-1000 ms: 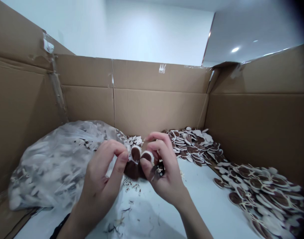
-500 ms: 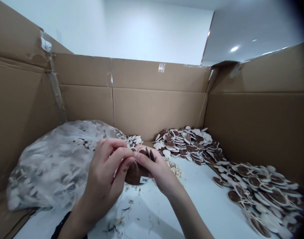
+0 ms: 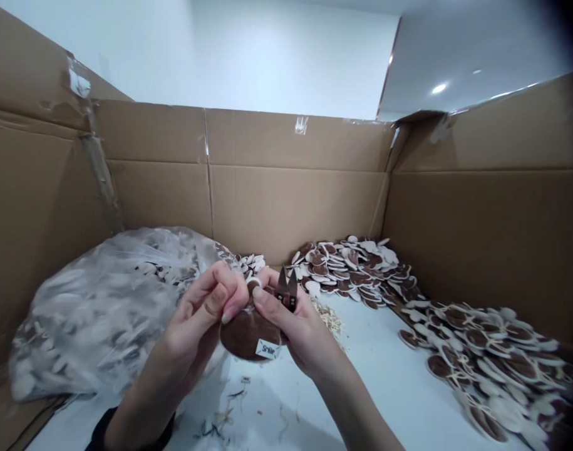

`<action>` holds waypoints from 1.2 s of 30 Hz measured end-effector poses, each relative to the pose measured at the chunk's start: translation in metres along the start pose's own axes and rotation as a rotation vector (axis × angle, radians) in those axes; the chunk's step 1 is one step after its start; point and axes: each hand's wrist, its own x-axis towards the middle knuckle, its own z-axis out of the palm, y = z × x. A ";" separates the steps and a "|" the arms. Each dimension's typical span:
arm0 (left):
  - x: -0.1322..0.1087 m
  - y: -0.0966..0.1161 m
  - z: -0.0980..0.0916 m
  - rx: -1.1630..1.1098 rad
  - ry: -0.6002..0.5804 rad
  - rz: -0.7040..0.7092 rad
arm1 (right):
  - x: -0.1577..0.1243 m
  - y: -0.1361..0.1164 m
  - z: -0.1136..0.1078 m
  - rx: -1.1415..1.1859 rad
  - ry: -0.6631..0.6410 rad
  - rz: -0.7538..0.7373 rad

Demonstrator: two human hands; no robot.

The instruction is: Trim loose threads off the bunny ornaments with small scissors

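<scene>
Between my hands is a brown, round-bodied fabric patch with a white-edged ear at its top and a small white label reading "Smile". My left hand is closed, its fingers curled and pinching at the upper left of the patch. With thumb and fingers, my right hand grips the patch's upper right. Thread snips are also tucked in that hand, their two dark blades pointing up and apart. Parts of the patch are covered by my fingers.
A clear plastic bag full of pale pieces bulges at left. Brown and white patches form piles at the back and right. Thread scraps litter the white tabletop. Cardboard walls surround it.
The patch has come lower and turned more toward me, showing its label more fully. My left fingers have curled inward and downward. The snips' blades stand more upright in my right hand.
</scene>
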 end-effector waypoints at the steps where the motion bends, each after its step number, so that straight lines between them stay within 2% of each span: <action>1: -0.001 0.002 0.002 -0.066 -0.009 -0.033 | -0.001 -0.001 -0.001 0.014 -0.016 -0.002; 3: -0.002 0.006 0.004 -0.153 -0.012 -0.068 | -0.004 -0.003 -0.002 0.050 -0.042 -0.030; 5: -0.004 0.008 0.003 -0.122 -0.007 -0.034 | -0.006 -0.006 -0.004 0.082 -0.042 -0.070; 7: -0.005 0.010 -0.002 0.096 -0.018 0.071 | -0.008 -0.009 -0.006 0.068 -0.012 -0.106; 9: -0.006 0.014 -0.010 0.407 -0.057 0.154 | -0.009 -0.013 -0.007 0.015 0.041 -0.119; 12: -0.008 0.025 -0.025 0.770 -0.138 0.137 | -0.010 -0.017 -0.007 -0.065 0.099 -0.096; 18: -0.010 0.044 -0.036 1.152 -0.173 0.174 | -0.008 -0.019 -0.003 -0.118 0.100 -0.036; 25: -0.010 0.042 -0.038 1.273 -0.247 0.160 | -0.006 -0.020 0.001 -0.259 0.121 0.012; 32: -0.014 0.042 -0.027 1.353 -0.108 0.328 | -0.004 -0.017 0.000 -0.410 0.185 0.011; 36: -0.011 0.033 -0.016 1.363 -0.171 0.322 | -0.003 -0.013 0.003 -0.294 0.116 0.043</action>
